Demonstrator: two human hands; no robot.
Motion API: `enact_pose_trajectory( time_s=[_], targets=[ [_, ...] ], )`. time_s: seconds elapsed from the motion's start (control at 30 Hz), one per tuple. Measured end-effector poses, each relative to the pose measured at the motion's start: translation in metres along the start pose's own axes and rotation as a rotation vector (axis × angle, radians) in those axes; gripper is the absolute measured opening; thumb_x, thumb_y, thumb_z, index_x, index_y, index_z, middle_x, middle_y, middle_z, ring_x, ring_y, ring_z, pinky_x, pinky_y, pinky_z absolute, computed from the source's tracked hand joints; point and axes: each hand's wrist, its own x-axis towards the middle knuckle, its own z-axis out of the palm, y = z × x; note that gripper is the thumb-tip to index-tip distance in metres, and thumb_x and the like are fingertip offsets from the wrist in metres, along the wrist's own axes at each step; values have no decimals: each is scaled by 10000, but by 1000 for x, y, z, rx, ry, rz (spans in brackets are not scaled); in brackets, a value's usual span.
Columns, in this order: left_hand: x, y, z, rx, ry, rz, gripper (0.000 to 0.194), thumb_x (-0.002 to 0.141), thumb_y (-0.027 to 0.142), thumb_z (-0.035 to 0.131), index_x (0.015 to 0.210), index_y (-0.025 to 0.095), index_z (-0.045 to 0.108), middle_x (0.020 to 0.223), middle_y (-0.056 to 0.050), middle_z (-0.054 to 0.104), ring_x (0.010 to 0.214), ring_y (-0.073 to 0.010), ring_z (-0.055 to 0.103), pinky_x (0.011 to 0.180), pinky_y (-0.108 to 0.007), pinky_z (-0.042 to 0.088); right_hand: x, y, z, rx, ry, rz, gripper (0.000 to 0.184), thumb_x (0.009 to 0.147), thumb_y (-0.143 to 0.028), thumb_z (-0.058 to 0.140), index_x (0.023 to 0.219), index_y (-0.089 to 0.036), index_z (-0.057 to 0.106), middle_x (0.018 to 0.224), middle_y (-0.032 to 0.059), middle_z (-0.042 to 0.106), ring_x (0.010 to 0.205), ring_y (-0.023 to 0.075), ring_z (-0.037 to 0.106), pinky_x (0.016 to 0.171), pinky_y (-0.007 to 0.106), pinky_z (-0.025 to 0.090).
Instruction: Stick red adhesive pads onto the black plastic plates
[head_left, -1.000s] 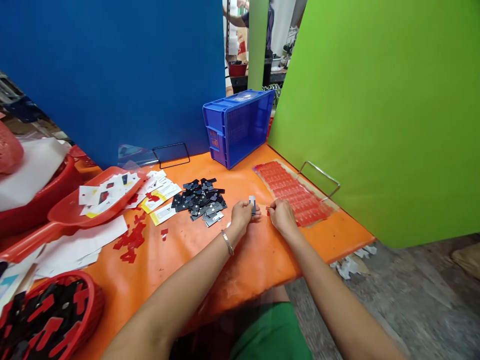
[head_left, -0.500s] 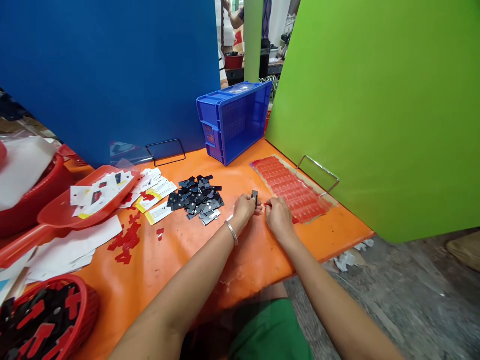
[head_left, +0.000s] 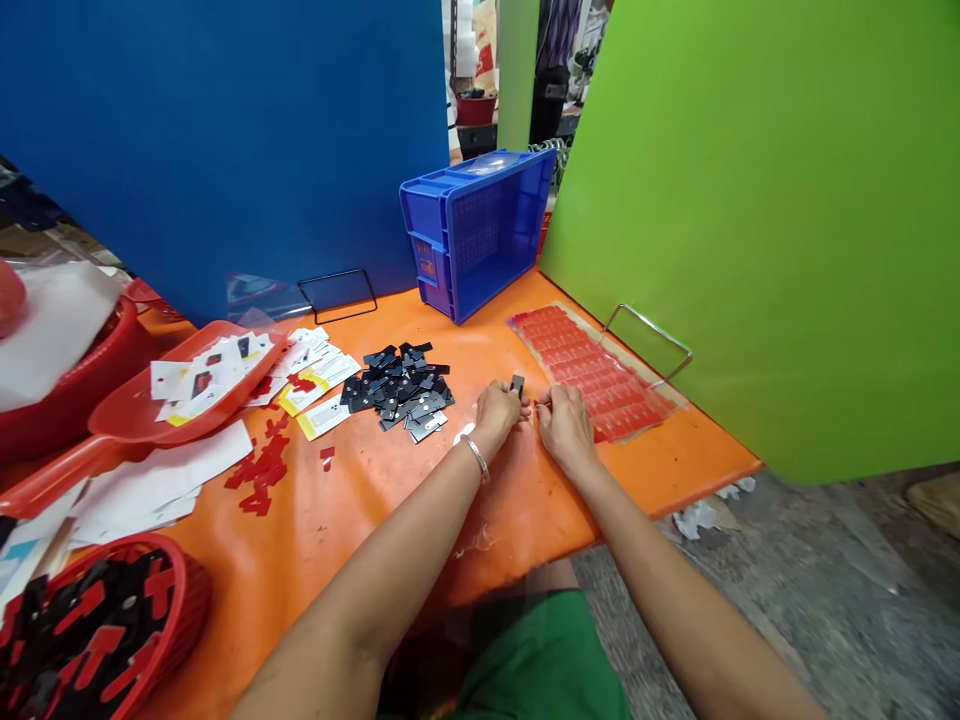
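Observation:
My left hand (head_left: 499, 412) is closed on a small flat dark piece (head_left: 517, 384), whose upper end sticks up past the fingers. Just to its right, my right hand (head_left: 568, 424) pinches a small red piece (head_left: 536, 405), mostly covered by the fingertips. The two hands almost meet above the orange tabletop. Beside my right hand lies a sheet of red stickers (head_left: 592, 365) in rows. A heap of flat black pieces (head_left: 397, 385) sits left of my left hand.
A blue crate (head_left: 427, 215) stands on its side at the back corner. Blue (head_left: 262, 130) and green (head_left: 750, 200) panels border the table. On the left are a red scoop (head_left: 161, 430) of white cards, red scraps (head_left: 262, 465) and a red basket (head_left: 191, 590) of black-and-red pieces.
The dark piece has tilted and sunk lower in my left hand. My right hand has stayed close beside it with the red piece. The camera view has shifted slightly.

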Motion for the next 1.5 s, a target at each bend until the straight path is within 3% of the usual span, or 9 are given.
enact_pose_trajectory(
  time_s=[0.33,0.47,0.67,0.9,1.07,1.17,1.27,1.4,1.5],
  targets=[
    [3,-1,-3,-47,-46,-28,165,853,310,537,824,154,494,712,-49,648,520,-94,600,496,-183,449,20,2,-3,-20,-155,89,119,803,-202,486,821,-177,601,943,103,594,829,213,551,616,278,345],
    [5,-1,-2,-69,-44,-38,157,849,298,543,822,151,497,713,-55,651,516,-96,597,498,-189,451,13,9,-2,46,-71,-16,118,806,-189,459,827,-191,575,942,94,588,860,212,538,640,279,361],
    [8,-3,-1,-104,-29,-51,131,830,263,572,807,151,507,691,-52,645,520,-98,593,519,-196,454,8,27,6,450,56,-73,96,798,-257,463,773,-193,530,812,35,577,752,167,529,697,281,404],
    [8,0,1,-138,-46,-67,81,848,170,524,781,139,491,669,-41,608,491,-92,575,550,-228,479,-2,27,-3,949,157,56,162,749,-337,576,787,-187,529,717,-9,572,657,130,533,645,261,431],
    [3,10,-2,-185,-74,-105,86,854,139,512,770,120,505,620,-31,587,489,-100,579,576,-250,508,-18,20,-17,1087,121,138,274,631,-338,706,778,-201,520,649,-37,557,579,118,516,539,236,418],
    [-13,18,-15,-226,-112,-106,133,845,119,521,714,104,535,601,-48,600,492,-99,580,586,-242,518,-33,14,-22,1119,54,158,294,618,-361,727,760,-205,523,620,-42,554,551,113,510,497,224,403],
    [-45,17,-38,-255,-132,-70,146,822,76,532,680,89,562,635,-68,629,500,-90,582,587,-224,516,-54,8,-22,1156,14,175,320,595,-368,751,751,-206,523,628,-37,570,553,112,519,490,219,403],
    [-99,-11,-73,-354,-221,-91,67,747,24,581,763,76,621,701,-88,668,578,-117,629,612,-234,538,-86,-5,-16,1203,-65,186,351,560,-378,776,740,-205,530,629,-31,576,565,118,535,506,224,426],
    [-135,-42,-88,-444,-212,-206,172,711,17,595,859,91,639,787,-95,689,596,-134,652,627,-276,565,-108,-21,-7,1226,-145,178,350,573,-381,775,748,-203,529,652,-26,587,572,114,550,531,228,453]
  ],
)
